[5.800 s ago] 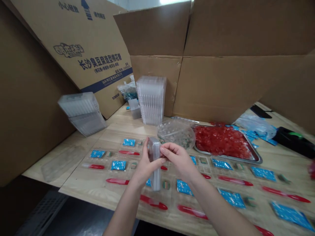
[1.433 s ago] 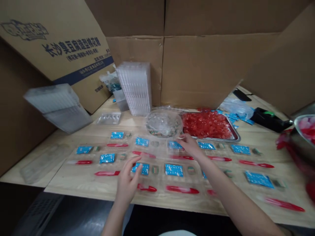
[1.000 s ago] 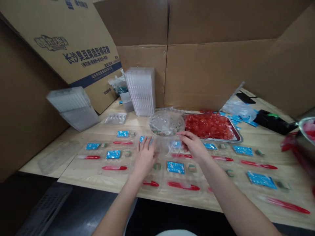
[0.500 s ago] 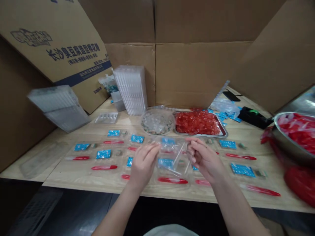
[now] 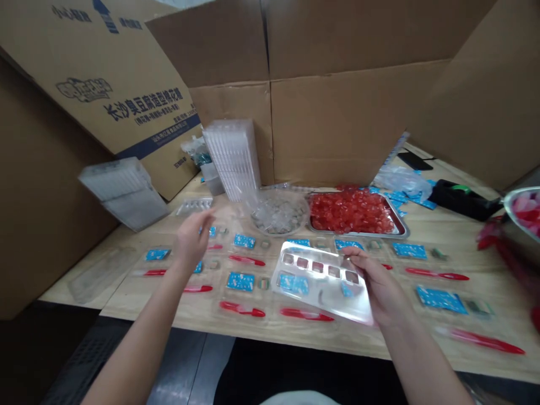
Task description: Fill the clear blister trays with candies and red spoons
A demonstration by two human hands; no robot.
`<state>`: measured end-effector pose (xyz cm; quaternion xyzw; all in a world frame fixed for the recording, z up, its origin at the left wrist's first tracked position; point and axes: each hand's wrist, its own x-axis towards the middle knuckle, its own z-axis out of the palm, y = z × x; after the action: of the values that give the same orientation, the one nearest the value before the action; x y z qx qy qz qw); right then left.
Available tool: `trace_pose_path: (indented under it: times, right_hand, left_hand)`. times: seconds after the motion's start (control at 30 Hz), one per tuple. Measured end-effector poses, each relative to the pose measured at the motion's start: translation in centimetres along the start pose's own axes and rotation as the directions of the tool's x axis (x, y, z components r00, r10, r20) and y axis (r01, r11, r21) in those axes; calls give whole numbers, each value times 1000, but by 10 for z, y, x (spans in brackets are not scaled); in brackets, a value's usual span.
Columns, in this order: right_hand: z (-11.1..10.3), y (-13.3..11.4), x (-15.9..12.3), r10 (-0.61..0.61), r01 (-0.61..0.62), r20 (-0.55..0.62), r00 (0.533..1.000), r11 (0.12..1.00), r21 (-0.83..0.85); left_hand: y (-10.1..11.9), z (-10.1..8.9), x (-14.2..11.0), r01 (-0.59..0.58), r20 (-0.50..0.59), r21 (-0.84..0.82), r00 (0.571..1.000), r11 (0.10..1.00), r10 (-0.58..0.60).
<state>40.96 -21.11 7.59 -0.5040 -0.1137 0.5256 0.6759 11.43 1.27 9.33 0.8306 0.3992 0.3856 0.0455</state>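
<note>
Currently the right hand grips the right end of a clear plastic blister tray, fingers curled over its top edge. The tray's long axis runs left to right, sloping down rightward, with a row of square cavities along its far side. It is held above blue sachets and red spoons on a wooden table. The left hand is raised, open and empty, fingers loosely spread, off to the tray's left.

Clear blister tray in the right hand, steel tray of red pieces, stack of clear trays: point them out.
Clear blister tray (image 5: 324, 289), head view, its middle.
Steel tray (image 5: 358, 234), head view, its front rim.
Stack of clear trays (image 5: 232, 157), head view, its side.
</note>
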Motion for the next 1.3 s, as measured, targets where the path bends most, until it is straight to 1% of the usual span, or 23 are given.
trace_pose_path:
  times: [0.07,0.13,0.17,0.2,0.27,0.3,0.33,0.37,0.4,0.43,0.47,0.5,0.53,0.63,0.7,0.77,0.83,0.93,1.0,1.07,1.13,1.2,1.3]
  right_hand:
    - [-1,3,-2,-120,121,14,993,987,-103]
    - [-4,5,-8,-325,337,89,942,899,-280]
    - [-6,5,-13,-439,458,146,887,792,-403]
    - [-9,5,-18,-542,567,222,811,632,-529]
    - [-11,6,-29,-679,703,423,600,195,-684]
    - [-10,8,-34,-691,724,532,489,-18,-689]
    - [-6,11,-37,-674,731,629,386,-192,-655]
    - [-1,15,-40,-639,734,709,299,-320,-599]
    - [7,21,-43,-593,740,771,234,-406,-537]
    - [15,27,-45,-542,750,818,194,-455,-480]
    - [24,34,-47,-490,766,854,175,-478,-431]
    - [32,40,-49,-439,786,882,170,-480,-390]
    - [39,46,-51,-394,808,903,171,-469,-357]
    - [41,55,-57,-406,844,901,150,-422,-331]
    - [27,55,-56,-574,798,801,173,-395,-456]
    - [8,54,-48,-751,680,603,268,-295,-671]
    - [-11,54,-34,-837,551,413,359,-167,-818]
    - [-32,56,-10,-876,469,261,406,-45,-882]
    - [-40,57,3,-889,451,196,415,13,-892]
    - [-44,57,11,-890,450,177,420,34,-892]
    - [-48,53,12,-889,453,200,411,8,-892]
    - [-61,44,5,-895,419,222,387,-43,-907]
    - [-104,23,-20,-937,243,160,311,-85,-966]
  left_hand:
    - [-30,8,9,319,40,-74,948,945,-317]
    - [-51,17,11,446,76,-78,894,892,-441]
    - [-54,20,9,461,62,-61,887,885,-457]
    - [-50,23,4,455,25,-46,890,889,-455]
    - [-23,27,-13,445,-65,-74,891,893,-449]
    - [0,28,-24,441,-57,-158,889,884,-454]
    - [27,29,-36,453,33,-312,883,835,-467]
    - [57,29,-48,503,210,-490,861,712,-463]
    - [86,30,-59,597,447,-611,802,520,-395]
    - [114,30,-68,690,632,-654,724,310,-276]
    - [137,31,-74,742,715,-660,669,119,-203]
    - [154,33,-78,774,762,-633,623,-4,-176]
    - [166,35,-80,798,795,-599,582,-70,-168]
    - [170,43,-82,812,815,-564,519,-147,-259]
    - [160,50,-87,795,785,-590,525,-138,-329]
    - [150,58,-97,776,733,-629,573,-43,-367]
    - [147,67,-110,738,656,-659,660,148,-366]
    - [153,76,-129,621,563,-624,778,473,-278]
    - [161,77,-136,499,556,-573,819,650,-138]
    - [168,75,-139,344,558,-544,829,766,24]
    - [171,73,-139,213,549,-536,823,817,145]
    - [170,70,-137,137,534,-531,820,836,205]
    - [162,66,-134,86,514,-491,832,867,208]
